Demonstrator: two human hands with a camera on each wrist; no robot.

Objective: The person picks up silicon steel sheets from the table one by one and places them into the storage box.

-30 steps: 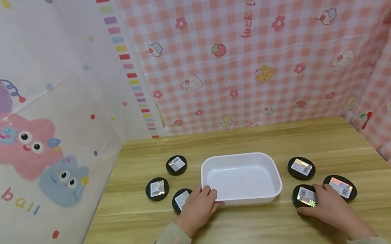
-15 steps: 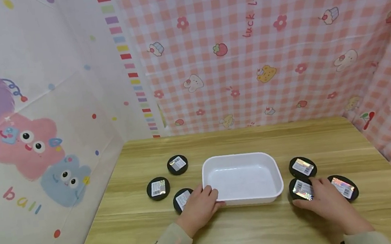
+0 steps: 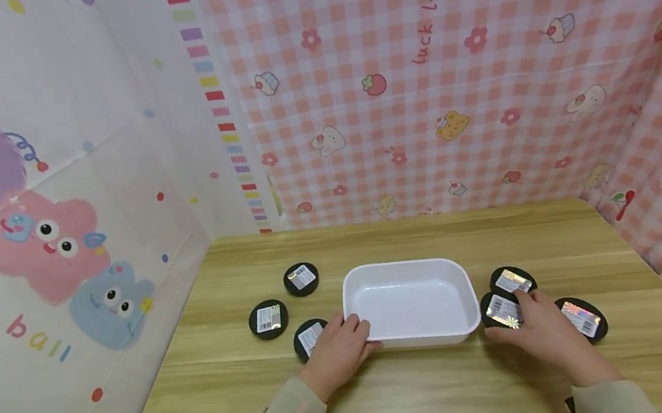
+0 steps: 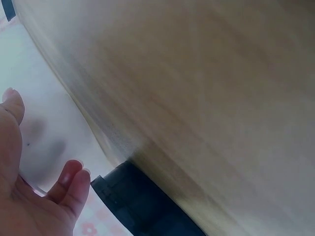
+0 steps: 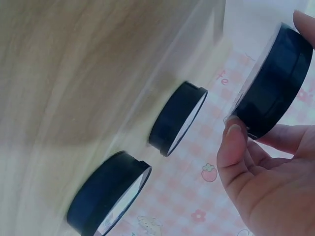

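Observation:
A white rectangular tray (image 3: 420, 341) sits mid-table, and my left hand (image 3: 334, 357) holds its front left corner, fingers over the rim. In the left wrist view a black round tin (image 4: 147, 199) stands beside that hand. My right hand (image 3: 551, 341) grips another black round tin (image 3: 498, 312) by its edge, close to the tray's right side. The right wrist view shows this held tin (image 5: 275, 83) raised off the table between thumb and fingers. Two more tins, a farther one (image 3: 510, 280) and one to the right (image 3: 583, 318), lie near the right hand, labels up.
Left of the tray lie three more black tins: a back one (image 3: 301, 279), a left one (image 3: 268, 319) and one partly behind the left hand (image 3: 309, 338). Patterned cloths (image 3: 358, 121) hang behind and at both sides of the wooden table (image 3: 426, 393).
My right hand has picked up the tin and carried it left and slightly back, towards the tray's right side. My left hand stays at the tray corner.

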